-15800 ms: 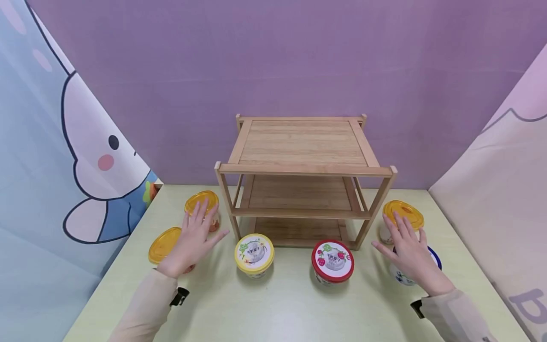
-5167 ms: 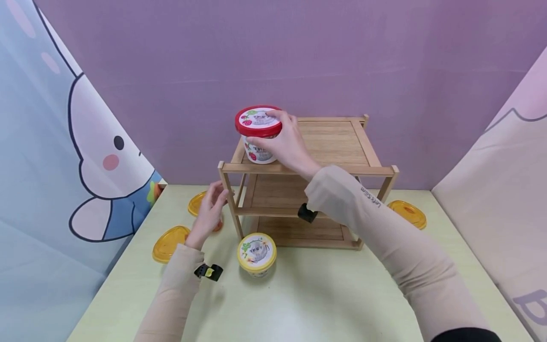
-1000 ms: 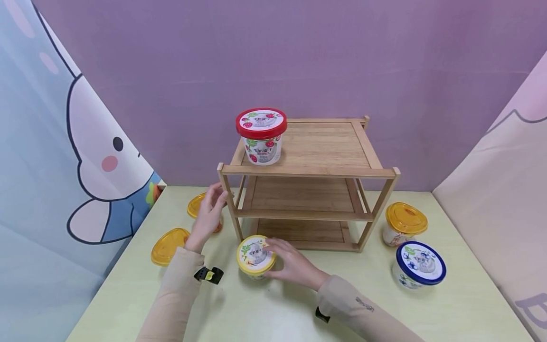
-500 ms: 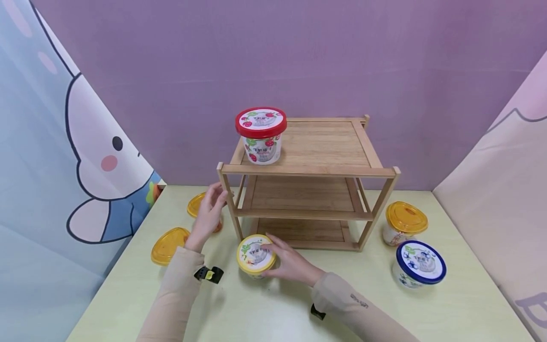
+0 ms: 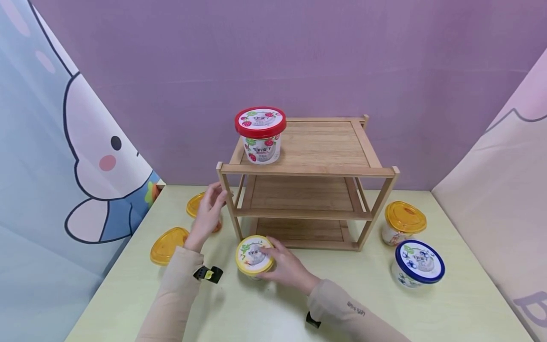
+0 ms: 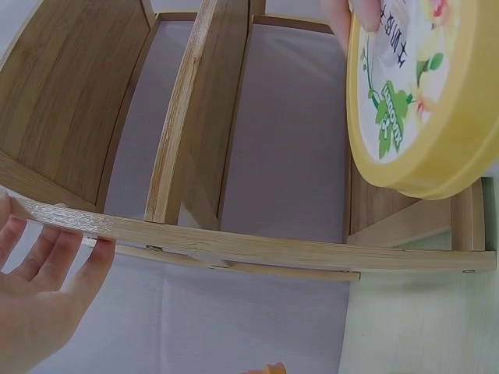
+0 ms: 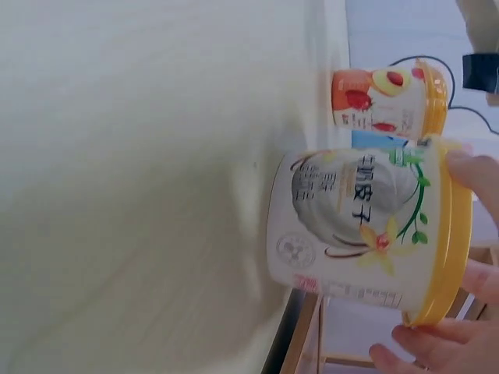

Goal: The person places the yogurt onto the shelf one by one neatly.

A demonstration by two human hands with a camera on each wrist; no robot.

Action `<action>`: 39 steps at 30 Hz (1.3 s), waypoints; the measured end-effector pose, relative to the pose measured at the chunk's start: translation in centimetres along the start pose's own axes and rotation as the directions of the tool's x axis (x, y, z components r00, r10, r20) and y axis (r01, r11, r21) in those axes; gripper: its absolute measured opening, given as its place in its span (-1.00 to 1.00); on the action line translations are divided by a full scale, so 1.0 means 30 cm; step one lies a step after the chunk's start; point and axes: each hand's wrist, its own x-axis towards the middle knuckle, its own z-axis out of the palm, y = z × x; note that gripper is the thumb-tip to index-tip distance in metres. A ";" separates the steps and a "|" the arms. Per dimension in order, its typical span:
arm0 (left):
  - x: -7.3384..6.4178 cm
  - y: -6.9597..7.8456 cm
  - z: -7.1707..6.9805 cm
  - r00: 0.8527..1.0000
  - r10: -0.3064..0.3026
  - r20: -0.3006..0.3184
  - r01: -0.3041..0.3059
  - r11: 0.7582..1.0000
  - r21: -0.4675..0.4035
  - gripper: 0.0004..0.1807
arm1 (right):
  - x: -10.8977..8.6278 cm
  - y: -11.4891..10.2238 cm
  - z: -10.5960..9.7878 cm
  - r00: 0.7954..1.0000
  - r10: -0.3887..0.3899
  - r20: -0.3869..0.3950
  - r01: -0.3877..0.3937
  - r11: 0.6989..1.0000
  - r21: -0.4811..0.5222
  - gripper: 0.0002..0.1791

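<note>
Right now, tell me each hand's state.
Left hand: closed, holding the wooden rack at its left side.
Right hand: closed, holding the yellow-lidded tub by its lid.

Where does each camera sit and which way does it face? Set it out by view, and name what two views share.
Head: on the person's head, facing forward and down at the table and wooden rack; left hand, right hand and sleeves show.
Left wrist: facing the rack's end, picture turned sideways; left fingers and some right fingers show.
Right wrist: low across the table, also sideways; right fingers and a bit of sleeve show.
Both wrist views share the yellow-lidded tub and the rack.
</note>
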 end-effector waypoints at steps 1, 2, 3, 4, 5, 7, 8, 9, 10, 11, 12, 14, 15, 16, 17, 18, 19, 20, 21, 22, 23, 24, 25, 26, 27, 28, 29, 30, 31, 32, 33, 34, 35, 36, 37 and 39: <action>0.000 0.000 0.000 1.000 -0.001 -0.002 0.001 1.000 -0.001 -0.60 | -0.003 -0.005 0.003 1.000 0.007 -0.010 -0.007 1.000 -0.007 -0.30; 0.001 -0.002 0.000 1.000 0.000 -0.004 0.000 1.000 -0.003 -0.61 | -0.006 -0.009 0.007 1.000 0.013 -0.020 -0.013 1.000 -0.018 -0.29; 0.001 -0.004 0.000 1.000 0.002 -0.006 -0.002 1.000 -0.005 -0.61 | -0.009 -0.013 0.011 0.999 0.018 -0.030 -0.019 0.999 -0.034 -0.28; 0.001 -0.004 0.000 1.000 0.004 -0.009 -0.004 1.000 -0.007 -0.61 | -0.011 -0.017 0.014 0.999 0.021 -0.041 -0.023 0.999 -0.049 -0.28; 0.001 -0.005 0.000 1.000 0.007 -0.009 -0.007 1.000 -0.007 -0.62 | -0.013 -0.021 0.017 0.998 0.024 -0.051 -0.027 0.998 -0.060 -0.27; 0.000 -0.007 0.000 1.000 0.015 -0.012 -0.015 1.000 -0.006 -0.62 | -0.016 -0.029 0.024 0.997 0.029 -0.071 -0.036 0.995 -0.089 -0.26; 0.000 -0.008 0.000 1.000 0.018 -0.013 -0.018 1.000 -0.005 -0.62 | -0.017 -0.033 0.027 0.996 0.029 -0.083 -0.038 0.994 -0.105 -0.25; 0.000 -0.008 0.000 1.000 0.019 -0.014 -0.019 1.000 -0.004 -0.62 | -0.019 -0.037 0.030 0.995 0.029 -0.095 -0.040 0.992 -0.116 -0.25; 0.000 -0.008 0.000 1.000 0.021 -0.013 -0.021 1.000 0.000 -0.62 | -0.020 -0.039 0.033 0.994 0.026 -0.109 -0.040 0.991 -0.129 -0.25; -0.001 -0.008 0.000 1.000 0.023 -0.014 -0.023 1.000 0.004 -0.61 | -0.021 -0.042 0.037 0.992 0.023 -0.122 -0.041 0.989 -0.139 -0.25; -0.001 -0.007 0.000 1.000 0.023 -0.015 -0.023 1.000 0.005 -0.61 | -0.022 -0.043 0.040 0.990 0.020 -0.138 -0.041 0.988 -0.150 -0.25; -0.001 -0.005 0.000 1.000 0.017 -0.015 -0.017 1.000 0.009 -0.61 | -0.024 -0.044 0.047 0.985 0.002 -0.173 -0.033 0.984 -0.173 -0.27; -0.001 -0.005 0.000 1.000 0.014 -0.014 -0.014 1.000 0.008 -0.61 | -0.024 -0.044 0.051 0.982 -0.004 -0.189 -0.031 0.983 -0.180 -0.27; -0.001 -0.005 0.001 1.000 0.011 -0.013 -0.011 1.000 0.007 -0.60 | -0.025 -0.044 0.055 0.979 -0.009 -0.204 -0.029 0.983 -0.183 -0.28; -0.002 -0.005 0.001 1.000 0.007 -0.014 -0.007 1.000 0.004 -0.60 | -0.026 -0.044 0.058 0.976 -0.011 -0.218 -0.030 0.982 -0.185 -0.28; -0.002 -0.004 0.001 1.000 0.004 -0.012 -0.004 1.000 0.002 -0.60 | -0.027 -0.045 0.061 0.973 -0.013 -0.232 -0.031 0.982 -0.184 -0.29; -0.002 -0.005 0.001 1.000 0.002 -0.011 -0.002 1.000 0.001 -0.59 | -0.027 -0.046 0.064 0.970 -0.014 -0.244 -0.032 0.983 -0.182 -0.29; -0.002 -0.006 0.002 1.000 0.002 -0.011 -0.002 1.000 0.000 -0.59 | -0.027 -0.046 0.068 0.968 -0.007 -0.252 -0.040 0.983 -0.178 -0.29; -0.002 -0.006 0.002 1.000 0.003 -0.012 -0.003 1.000 -0.001 -0.59 | -0.027 -0.046 0.070 0.965 -0.006 -0.261 -0.043 0.983 -0.181 -0.29; -0.003 -0.006 0.002 1.000 0.003 -0.012 -0.003 1.000 -0.001 -0.59 | -0.028 -0.047 0.073 0.963 -0.003 -0.268 -0.047 0.983 -0.179 -0.29; -0.002 -0.005 0.002 1.000 0.001 -0.015 -0.001 1.000 -0.003 -0.60 | -0.027 -0.048 0.076 0.961 -0.001 -0.276 -0.051 0.982 -0.181 -0.28; -0.002 -0.005 0.002 1.000 0.000 -0.016 0.000 1.000 -0.006 -0.60 | -0.027 -0.048 0.079 0.960 0.001 -0.280 -0.055 0.981 -0.185 -0.28; -0.002 -0.006 0.002 1.000 -0.001 -0.018 0.001 1.000 -0.007 -0.61 | -0.026 -0.048 0.081 0.959 0.002 -0.284 -0.059 0.980 -0.191 -0.28; -0.001 -0.006 0.003 1.000 -0.002 -0.019 0.001 1.000 -0.009 -0.61 | -0.026 -0.047 0.084 0.958 0.003 -0.287 -0.062 0.978 -0.198 -0.28; 0.000 -0.006 0.003 1.000 -0.003 -0.020 0.002 1.000 -0.014 -0.62 | -0.025 -0.048 0.086 0.957 0.004 -0.290 -0.065 0.977 -0.201 -0.28; 0.000 -0.006 0.003 1.000 -0.004 -0.022 0.004 1.000 -0.017 -0.62 | -0.025 -0.048 0.087 0.956 0.009 -0.292 -0.070 0.977 -0.199 -0.28; 0.000 -0.007 0.003 1.000 -0.005 -0.022 0.005 1.000 -0.021 -0.62 | -0.025 -0.048 0.089 0.957 0.013 -0.291 -0.072 0.978 -0.196 -0.28; 0.001 -0.007 0.003 1.000 -0.004 -0.022 0.004 1.000 -0.020 -0.62 | -0.025 -0.047 0.089 0.957 0.021 -0.288 -0.077 0.979 -0.187 -0.28; 0.001 -0.006 0.003 1.000 -0.002 -0.020 0.001 1.000 -0.018 -0.62 | -0.025 -0.047 0.089 0.958 0.030 -0.284 -0.081 0.982 -0.170 -0.28; 0.000 -0.006 0.003 1.000 0.001 -0.018 -0.002 1.000 -0.018 -0.62 | -0.024 -0.045 0.090 0.960 0.047 -0.276 -0.088 0.987 -0.136 -0.28; 0.000 -0.005 0.003 1.000 0.002 -0.018 -0.003 1.000 -0.017 -0.62 | -0.024 -0.044 0.089 0.962 0.070 -0.265 -0.098 0.991 -0.094 -0.28; 0.000 -0.006 0.003 1.000 0.004 -0.018 -0.005 1.000 -0.015 -0.62 | -0.024 -0.043 0.088 0.963 0.095 -0.251 -0.109 0.993 -0.043 -0.27; 0.000 -0.006 0.003 1.000 0.008 -0.017 -0.008 1.000 -0.013 -0.61 | -0.025 -0.041 0.087 0.965 0.122 -0.232 -0.121 0.993 0.017 -0.26; -0.001 -0.005 0.003 1.000 0.011 -0.016 -0.011 1.000 -0.011 -0.61 | -0.025 -0.039 0.085 0.966 0.147 -0.213 -0.133 0.988 0.079 -0.25; -0.001 -0.005 0.004 1.000 0.014 -0.013 -0.014 1.000 -0.009 -0.61 | -0.024 -0.037 0.082 0.966 0.169 -0.194 -0.142 0.979 0.146 -0.23; -0.001 -0.005 0.004 1.000 0.018 -0.013 -0.018 1.000 -0.008 -0.60 | -0.024 -0.031 0.078 0.967 0.200 -0.160 -0.152 0.951 0.268 -0.20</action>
